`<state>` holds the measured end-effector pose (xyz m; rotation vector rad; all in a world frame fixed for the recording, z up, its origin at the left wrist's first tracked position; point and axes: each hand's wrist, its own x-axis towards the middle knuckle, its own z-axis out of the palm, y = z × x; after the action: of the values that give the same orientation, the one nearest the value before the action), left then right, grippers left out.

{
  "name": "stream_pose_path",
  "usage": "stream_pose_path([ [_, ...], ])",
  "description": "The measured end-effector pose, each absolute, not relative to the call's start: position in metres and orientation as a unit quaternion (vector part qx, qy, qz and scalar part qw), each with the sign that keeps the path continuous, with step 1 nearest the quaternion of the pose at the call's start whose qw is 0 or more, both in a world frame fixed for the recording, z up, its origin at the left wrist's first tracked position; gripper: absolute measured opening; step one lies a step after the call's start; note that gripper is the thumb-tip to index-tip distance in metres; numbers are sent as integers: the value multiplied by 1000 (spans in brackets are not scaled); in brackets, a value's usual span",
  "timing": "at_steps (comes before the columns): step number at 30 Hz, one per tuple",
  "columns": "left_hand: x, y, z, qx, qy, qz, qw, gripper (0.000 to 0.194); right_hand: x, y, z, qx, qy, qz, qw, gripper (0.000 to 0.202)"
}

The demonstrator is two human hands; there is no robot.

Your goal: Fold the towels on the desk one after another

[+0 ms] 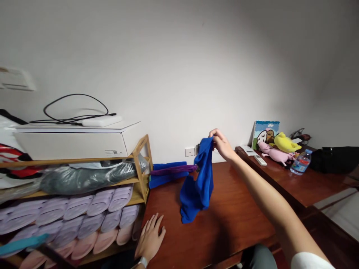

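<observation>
Slippers (84, 220) fill a rack; a bottle (300, 162) stands nearby.

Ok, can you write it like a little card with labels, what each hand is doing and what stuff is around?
right hand: raised, fingers pinching the top of the blue cloth, which hangs down with its lower end on the table
left hand: lying flat on the wooden table, holding nothing
behind the cloth: folded blue and purple cloths by the wall
left side: wooden rack with rows of slippers, white box on top
right side: water bottle, plush toys, black bag
</observation>
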<state>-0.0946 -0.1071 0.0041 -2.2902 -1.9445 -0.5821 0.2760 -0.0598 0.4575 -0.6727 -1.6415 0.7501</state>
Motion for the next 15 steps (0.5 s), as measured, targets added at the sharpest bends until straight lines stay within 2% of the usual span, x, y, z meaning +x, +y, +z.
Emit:
stream_pose_path([
  [2, -93, -107, 6, -747, -638, -185, 36, 58, 278, -65, 456, -274, -662, 369, 592, 10],
  [5, -94, -107, 7, -746, -640, -181, 26, 58, 282, -76, 457, -266, -653, 411, 578, 14],
  [9, -91, -108, 16, -740, -648, -180, -6, 58, 290, -99, 469, -253, -685, 408, 548, 33],
  [12, -67, -105, 44, -732, -643, -210, -82, 56, 296, -122, 482, -261, -754, 366, 479, 46],
  [15, -15, -95, 100, -750, -537, -321, -214, 59, 302, -150, 497, -251, -831, 326, 375, 47],
])
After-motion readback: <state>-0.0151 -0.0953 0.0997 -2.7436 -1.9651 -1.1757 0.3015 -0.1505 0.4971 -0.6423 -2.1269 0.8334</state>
